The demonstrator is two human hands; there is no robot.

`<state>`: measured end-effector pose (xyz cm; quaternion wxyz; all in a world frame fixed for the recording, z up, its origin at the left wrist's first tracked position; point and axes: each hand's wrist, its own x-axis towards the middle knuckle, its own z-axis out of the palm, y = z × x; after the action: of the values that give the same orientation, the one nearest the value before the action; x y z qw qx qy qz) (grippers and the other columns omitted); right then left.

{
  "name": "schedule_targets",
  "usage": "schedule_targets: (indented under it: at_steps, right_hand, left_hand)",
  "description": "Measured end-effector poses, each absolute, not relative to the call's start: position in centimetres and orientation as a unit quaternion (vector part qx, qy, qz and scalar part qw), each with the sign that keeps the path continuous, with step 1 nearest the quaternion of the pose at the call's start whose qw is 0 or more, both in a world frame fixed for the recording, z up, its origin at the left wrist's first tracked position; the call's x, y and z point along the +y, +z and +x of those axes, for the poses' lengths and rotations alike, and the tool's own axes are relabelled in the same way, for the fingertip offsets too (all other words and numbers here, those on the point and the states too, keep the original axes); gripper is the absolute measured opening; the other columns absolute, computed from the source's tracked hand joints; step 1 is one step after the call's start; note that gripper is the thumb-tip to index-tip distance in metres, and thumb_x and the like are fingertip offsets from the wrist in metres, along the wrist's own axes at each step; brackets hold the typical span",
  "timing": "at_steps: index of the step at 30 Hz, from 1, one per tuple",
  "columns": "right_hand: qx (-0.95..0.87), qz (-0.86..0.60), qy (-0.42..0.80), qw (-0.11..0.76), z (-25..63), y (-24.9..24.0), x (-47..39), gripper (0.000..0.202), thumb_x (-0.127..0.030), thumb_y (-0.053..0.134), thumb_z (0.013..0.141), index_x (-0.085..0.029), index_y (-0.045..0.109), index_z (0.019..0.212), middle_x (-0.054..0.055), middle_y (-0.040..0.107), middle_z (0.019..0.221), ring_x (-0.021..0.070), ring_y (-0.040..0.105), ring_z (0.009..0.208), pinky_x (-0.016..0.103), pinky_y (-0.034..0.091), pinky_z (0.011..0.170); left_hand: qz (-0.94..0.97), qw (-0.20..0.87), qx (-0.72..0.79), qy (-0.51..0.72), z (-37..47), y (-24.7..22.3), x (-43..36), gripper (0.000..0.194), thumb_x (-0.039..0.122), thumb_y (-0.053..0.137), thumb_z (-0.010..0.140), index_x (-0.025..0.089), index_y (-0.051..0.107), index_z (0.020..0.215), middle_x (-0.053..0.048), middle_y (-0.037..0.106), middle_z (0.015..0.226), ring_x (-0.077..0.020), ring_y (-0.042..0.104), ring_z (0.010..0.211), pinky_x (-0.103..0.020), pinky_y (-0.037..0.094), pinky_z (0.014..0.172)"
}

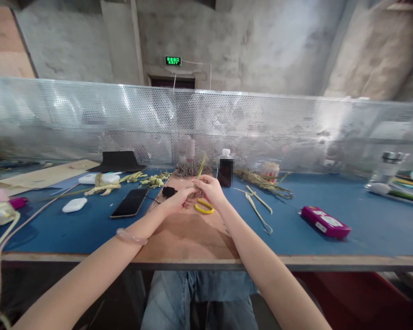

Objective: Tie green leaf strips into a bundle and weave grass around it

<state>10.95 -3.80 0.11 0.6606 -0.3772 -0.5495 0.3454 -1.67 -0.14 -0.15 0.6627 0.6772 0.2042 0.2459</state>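
Observation:
Over a brown board (192, 243) on the blue table, my two hands meet near the middle. The fingers of my left hand (181, 200) are closed round a small piece whose shape is mostly hidden. My right hand (209, 189) pinches a thin green strip (202, 166) that points upward from the fingertips. Just below my right hand lies a yellow-handled tool (204, 207), its other end hidden by the hands. A small black clump (168, 192) sits to the left of my left hand.
A phone (130, 203) and a white case (75, 205) lie left. Behind are pale strips (154, 179), grey cord (192, 170) and a dark bottle (226, 171). At right are loose strips (258, 208), a dried bundle (261, 180) and a magenta box (325, 222). A perforated metal screen (124, 119) stands behind.

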Motion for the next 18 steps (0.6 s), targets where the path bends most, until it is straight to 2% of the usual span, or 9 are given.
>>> schedule_targets:
  at_steps: [4, 8, 18]
  right_hand:
    - [-0.541, -0.389, 0.304, 0.681, 11.04, -0.05, -3.46, 0.026, -0.04, 0.068, 0.066, -0.016, 0.057, 0.066, -0.007, 0.046, 0.046, 0.0066, 0.04, 0.039, 0.019, 0.031, 0.039]
    - [-0.538, -0.394, 0.278, 0.691, 11.1, -0.22, -3.28, 0.027, -0.04, 0.066, 0.067, -0.016, 0.054, 0.065, -0.007, 0.047, 0.048, 0.0066, 0.039, 0.042, 0.019, 0.03, 0.041]
    - [-0.553, -0.389, 0.269, 0.686, 11.35, -0.21, -3.38, 0.028, -0.043, 0.061, 0.074, -0.017, 0.053, 0.068, -0.008, 0.042, 0.048, 0.0057, 0.036, 0.039, 0.018, 0.026, 0.037]
  left_hand:
    - [0.667, 0.667, 0.197, 0.269, -1.43, -0.04, -0.12, 0.021, 0.034, 0.053, 0.075, 0.016, 0.047, 0.066, 0.006, 0.035, 0.047, -0.0039, 0.021, 0.035, -0.018, 0.011, 0.037]
    - [0.659, 0.668, 0.186, 0.291, -1.3, 0.23, -0.18, 0.024, 0.039, 0.05, 0.078, 0.015, 0.052, 0.073, 0.004, 0.044, 0.052, -0.0037, 0.023, 0.034, -0.019, 0.01, 0.037]
    - [0.654, 0.652, 0.178, 0.34, -1.31, -0.2, 0.2, 0.026, 0.041, 0.061, 0.075, 0.016, 0.053, 0.077, 0.004, 0.046, 0.055, -0.0047, 0.033, 0.038, -0.019, 0.014, 0.038]
